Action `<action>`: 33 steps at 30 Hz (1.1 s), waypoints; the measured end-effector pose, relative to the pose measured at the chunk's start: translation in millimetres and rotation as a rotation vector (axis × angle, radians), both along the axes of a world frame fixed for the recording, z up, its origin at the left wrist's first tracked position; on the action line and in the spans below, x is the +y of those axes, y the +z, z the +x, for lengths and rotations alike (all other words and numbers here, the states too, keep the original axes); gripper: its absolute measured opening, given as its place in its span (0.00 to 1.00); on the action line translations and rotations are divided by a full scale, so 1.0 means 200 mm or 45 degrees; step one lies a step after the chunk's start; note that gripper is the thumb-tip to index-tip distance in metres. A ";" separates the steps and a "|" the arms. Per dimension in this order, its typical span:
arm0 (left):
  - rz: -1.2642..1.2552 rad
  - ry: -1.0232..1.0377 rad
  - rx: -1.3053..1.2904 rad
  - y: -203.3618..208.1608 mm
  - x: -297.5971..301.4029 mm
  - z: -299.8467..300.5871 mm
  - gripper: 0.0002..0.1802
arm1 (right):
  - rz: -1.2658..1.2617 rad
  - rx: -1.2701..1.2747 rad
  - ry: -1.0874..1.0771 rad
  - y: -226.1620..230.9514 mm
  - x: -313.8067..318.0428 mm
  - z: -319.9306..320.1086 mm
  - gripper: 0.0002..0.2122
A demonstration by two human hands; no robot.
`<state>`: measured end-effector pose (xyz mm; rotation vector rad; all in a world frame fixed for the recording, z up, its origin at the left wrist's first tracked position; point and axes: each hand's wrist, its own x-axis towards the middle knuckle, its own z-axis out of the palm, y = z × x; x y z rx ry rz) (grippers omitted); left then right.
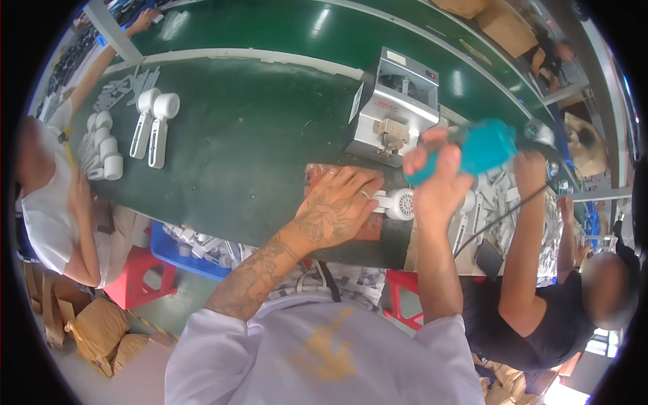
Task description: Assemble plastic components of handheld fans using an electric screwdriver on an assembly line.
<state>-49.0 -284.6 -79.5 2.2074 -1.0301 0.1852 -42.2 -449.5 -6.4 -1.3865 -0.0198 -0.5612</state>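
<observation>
My left hand (pixel 341 204) lies over the handle of a white handheld fan, pressing it onto a worn reddish-brown board (pixel 317 174). The fan's round grilled head (pixel 403 204) sticks out to the right of my thumb; most of its handle is hidden under my palm. Raised above and right of the fan, my right hand (pixel 439 172) is closed around a teal tool (pixel 487 147). Motion blurs the tool, so I cannot make out its exact kind.
A grey machine (pixel 395 104) stands beyond my hands. White fan-shaped units (pixel 159 128) lie at the left, near a co-worker (pixel 57 196). White parts (pixel 493 192) crowd the right side beside another person (pixel 533 317). A blue bin (pixel 169 250) holds more parts below the table edge.
</observation>
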 end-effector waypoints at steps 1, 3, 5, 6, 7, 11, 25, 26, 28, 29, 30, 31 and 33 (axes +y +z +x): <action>-0.004 -0.002 0.005 0.01 -0.01 0.00 0.22 | 0.025 -0.023 0.053 -0.02 -0.03 -0.06 0.22; -0.008 -0.008 -0.041 0.02 0.00 0.00 0.22 | -0.034 -0.021 0.087 -0.04 -0.04 -0.14 0.26; -0.014 -0.018 -0.036 0.01 0.00 0.01 0.22 | -0.041 -0.006 0.092 -0.06 -0.03 -0.18 0.27; -0.019 -0.023 -0.038 0.01 0.00 0.01 0.22 | -0.048 0.002 0.103 -0.08 -0.03 -0.20 0.28; -0.016 -0.027 -0.039 0.01 0.00 0.01 0.22 | -0.044 0.002 0.099 -0.08 -0.03 -0.20 0.28; -0.001 -0.017 -0.042 0.02 0.00 0.00 0.22 | -0.008 -0.027 0.119 -0.10 -0.02 -0.21 0.27; -0.010 -0.015 -0.041 0.03 -0.05 0.01 0.21 | -0.024 -0.052 0.145 -0.15 -0.03 -0.20 0.21; 0.042 -0.007 -0.031 0.05 -0.06 0.02 0.22 | -0.079 -0.047 0.099 -0.16 -0.03 -0.21 0.21; 0.096 0.009 -0.030 0.07 -0.07 0.01 0.24 | -0.229 -0.070 0.002 -0.23 -0.06 -0.23 0.21; 0.105 0.030 -0.032 0.06 -0.05 0.00 0.25 | -0.168 -0.009 0.012 -0.20 -0.02 -0.23 0.22; 0.099 -0.002 -0.046 0.04 -0.02 0.00 0.26 | -0.108 0.049 0.017 -0.17 0.01 -0.24 0.22; 0.144 -0.047 -0.089 0.04 0.00 -0.01 0.27 | -0.009 0.043 0.029 -0.17 0.01 -0.27 0.24; 0.266 -0.110 -0.295 0.04 0.04 -0.03 0.25 | 0.103 0.014 0.132 -0.12 -0.02 -0.36 0.27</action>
